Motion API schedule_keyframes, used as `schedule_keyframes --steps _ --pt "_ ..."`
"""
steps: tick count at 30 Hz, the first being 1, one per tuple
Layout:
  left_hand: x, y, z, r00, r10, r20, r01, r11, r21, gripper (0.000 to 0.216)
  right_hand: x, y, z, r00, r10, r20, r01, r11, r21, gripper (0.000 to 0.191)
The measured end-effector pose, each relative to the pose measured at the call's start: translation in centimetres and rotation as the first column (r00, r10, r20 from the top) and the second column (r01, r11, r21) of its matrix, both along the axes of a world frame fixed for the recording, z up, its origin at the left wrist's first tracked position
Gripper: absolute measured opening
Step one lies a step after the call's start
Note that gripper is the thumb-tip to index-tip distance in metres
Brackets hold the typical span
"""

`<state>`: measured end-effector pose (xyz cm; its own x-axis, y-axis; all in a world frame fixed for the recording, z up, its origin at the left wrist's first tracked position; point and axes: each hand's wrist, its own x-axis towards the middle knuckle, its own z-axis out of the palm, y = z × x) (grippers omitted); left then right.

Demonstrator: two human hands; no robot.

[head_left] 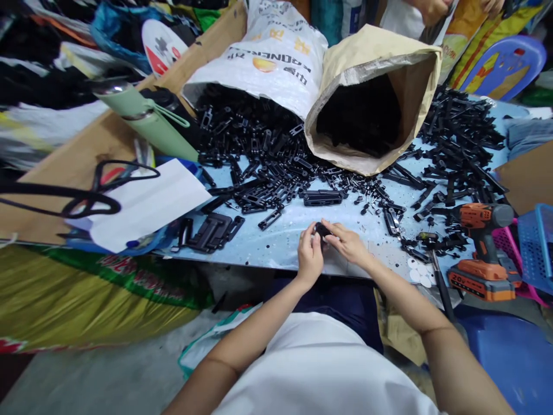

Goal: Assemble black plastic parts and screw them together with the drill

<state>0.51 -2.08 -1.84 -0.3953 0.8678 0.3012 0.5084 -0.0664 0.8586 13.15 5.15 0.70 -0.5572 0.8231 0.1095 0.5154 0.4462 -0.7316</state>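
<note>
Close to the table's front edge, my left hand (310, 253) and my right hand (347, 242) meet around a small black plastic part (321, 229). Both are closed on it, the left from its left side and the right with its fingers from the right. Much of the part is hidden by the fingers, so its full shape does not show. Just beyond my hands lies a longer black assembled piece (323, 197). A heap of black plastic parts (268, 155) spreads behind it, and small screws (367, 187) are scattered to its right.
A white sack (276, 52) and an open paper sack (371, 52) stand at the back. An orange cordless drill (484, 248) stands on the right, near a blue basket (536, 248). A green bottle (147, 118) and white paper (155, 199) are left. Another person's hand (434, 10) shows at the top.
</note>
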Motion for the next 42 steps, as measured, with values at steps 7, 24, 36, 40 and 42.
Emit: schedule_keyframes --steps 7,24,36,40,42 --pt "-0.9 1.5 0.3 0.723 -0.504 -0.473 0.400 0.863 -0.309 0.049 8.1 14.6 3.7 0.757 -0.587 0.289 0.524 0.808 0.268 0.030" --pt "-2.5 1.6 0.1 0.493 -0.647 -0.582 0.433 0.763 -0.481 0.034 10.6 2.7 -0.1 0.916 0.246 0.317 -0.323 0.921 0.220 0.024" --pt "-1.5 2.3 0.0 0.512 -0.677 -0.529 0.465 0.736 -0.492 0.030 3.7 -0.3 2.9 0.549 -0.172 0.818 0.120 0.985 0.126 0.026" --pt "-1.8 2.5 0.6 0.502 -0.715 -0.486 0.482 0.698 -0.529 0.030 5.5 -1.8 3.5 0.570 0.122 0.813 -0.148 0.988 -0.045 0.035" --pt "-1.7 2.6 1.1 0.501 -0.735 -0.456 0.493 0.676 -0.548 0.032 5.9 -2.5 3.2 0.571 0.204 0.796 -0.295 0.955 -0.033 0.035"
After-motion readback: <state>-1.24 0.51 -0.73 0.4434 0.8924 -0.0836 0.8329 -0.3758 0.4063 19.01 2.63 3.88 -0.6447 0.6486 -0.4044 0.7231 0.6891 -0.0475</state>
